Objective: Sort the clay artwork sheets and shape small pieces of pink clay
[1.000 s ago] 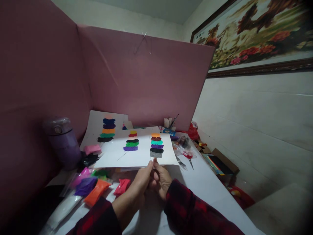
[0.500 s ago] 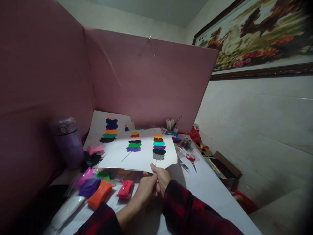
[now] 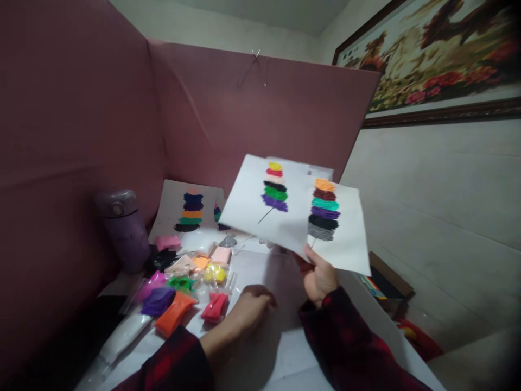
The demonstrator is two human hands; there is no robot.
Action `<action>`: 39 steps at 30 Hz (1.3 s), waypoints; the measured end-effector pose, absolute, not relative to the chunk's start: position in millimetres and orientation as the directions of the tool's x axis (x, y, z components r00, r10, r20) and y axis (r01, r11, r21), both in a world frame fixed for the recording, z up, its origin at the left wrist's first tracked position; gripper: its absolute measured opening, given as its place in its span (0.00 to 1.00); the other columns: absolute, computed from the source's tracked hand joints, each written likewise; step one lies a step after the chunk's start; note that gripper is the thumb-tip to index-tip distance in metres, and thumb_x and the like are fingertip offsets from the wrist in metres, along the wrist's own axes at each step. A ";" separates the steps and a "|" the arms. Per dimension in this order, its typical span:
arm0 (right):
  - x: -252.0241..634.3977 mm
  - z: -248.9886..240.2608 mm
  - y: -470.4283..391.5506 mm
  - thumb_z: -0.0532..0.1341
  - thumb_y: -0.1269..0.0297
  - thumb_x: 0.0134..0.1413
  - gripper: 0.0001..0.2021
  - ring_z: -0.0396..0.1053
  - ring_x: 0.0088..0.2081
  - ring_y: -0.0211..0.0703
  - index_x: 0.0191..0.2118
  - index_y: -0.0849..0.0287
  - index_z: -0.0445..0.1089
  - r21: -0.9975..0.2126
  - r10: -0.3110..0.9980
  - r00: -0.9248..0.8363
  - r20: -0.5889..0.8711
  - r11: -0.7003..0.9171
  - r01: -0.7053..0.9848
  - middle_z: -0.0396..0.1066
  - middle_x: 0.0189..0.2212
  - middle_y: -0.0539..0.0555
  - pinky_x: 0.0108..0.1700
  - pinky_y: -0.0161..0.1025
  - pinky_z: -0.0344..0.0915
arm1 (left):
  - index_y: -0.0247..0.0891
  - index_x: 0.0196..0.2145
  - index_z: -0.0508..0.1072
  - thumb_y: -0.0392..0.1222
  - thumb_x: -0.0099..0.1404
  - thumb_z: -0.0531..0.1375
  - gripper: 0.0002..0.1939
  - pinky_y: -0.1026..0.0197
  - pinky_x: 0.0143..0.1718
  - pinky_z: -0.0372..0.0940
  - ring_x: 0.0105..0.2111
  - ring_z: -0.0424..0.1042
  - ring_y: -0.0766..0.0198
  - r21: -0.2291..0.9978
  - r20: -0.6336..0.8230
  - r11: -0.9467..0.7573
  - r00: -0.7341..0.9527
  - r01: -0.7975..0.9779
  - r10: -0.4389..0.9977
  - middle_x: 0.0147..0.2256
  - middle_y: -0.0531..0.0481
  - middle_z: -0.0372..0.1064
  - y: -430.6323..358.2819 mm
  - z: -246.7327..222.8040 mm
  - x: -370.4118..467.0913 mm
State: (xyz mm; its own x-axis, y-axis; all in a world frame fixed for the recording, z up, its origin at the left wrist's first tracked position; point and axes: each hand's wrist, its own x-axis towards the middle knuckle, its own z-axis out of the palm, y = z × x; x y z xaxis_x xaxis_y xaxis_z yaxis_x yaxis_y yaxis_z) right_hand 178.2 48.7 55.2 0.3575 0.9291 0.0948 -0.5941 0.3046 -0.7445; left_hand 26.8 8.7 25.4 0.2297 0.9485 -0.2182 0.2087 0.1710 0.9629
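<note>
Head view: from between 8 and 9 o'clock, your bottle (image 3: pixel 127 233) stands upright, with a propped paper (image 3: pixel 191 212) just to its right. Nearer you, around 7 o'clock, lie the orange packet (image 3: pixel 176 314) and the red packet (image 3: pixel 215 307), well under the paper. Your left hand (image 3: pixel 253 300), at 6 o'clock, hovers low over the table (image 3: pixel 293 353), fingers loosely curled and blurred; whether anything sits inside them, you can't tell. Towards 3 o'clock, tilted above the table, is your sheet (image 3: pixel 298 214), single or doubled being unclear, bearing a yellow-topped stack (image 3: pixel 275 187) and an orange-topped stack (image 3: pixel 324 209). Your right hand (image 3: pixel 321 276), at 5 o'clock, pinches its lower edge. Holding it up one-handed seems the step; moving it further likely calls for a firm pinch, since its broad left side is unsupported. At 4 o'clock sits a box (image 3: pixel 393 279).
</note>
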 end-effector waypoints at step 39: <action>223.7 93.9 41.8 0.56 0.76 0.51 0.14 0.76 0.33 0.42 0.44 0.67 0.71 -0.565 0.908 0.416 -0.044 0.321 -0.760 0.77 0.35 0.57 0.36 0.36 0.76 | 0.35 0.50 0.67 0.44 0.65 0.57 0.18 0.50 0.43 0.67 0.45 0.69 0.57 -0.015 -0.117 -0.278 0.275 0.960 0.954 0.49 0.43 0.65 202.1 42.3 25.4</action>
State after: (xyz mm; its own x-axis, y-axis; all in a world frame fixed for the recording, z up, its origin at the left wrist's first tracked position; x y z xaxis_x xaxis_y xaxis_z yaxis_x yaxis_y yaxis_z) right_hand 223.7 41.8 93.9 0.4160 0.9083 -0.0440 -0.7600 0.3207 -0.5653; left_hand 25.4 202.1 42.3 0.2748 0.9543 -0.1170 0.9603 -0.2784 -0.0155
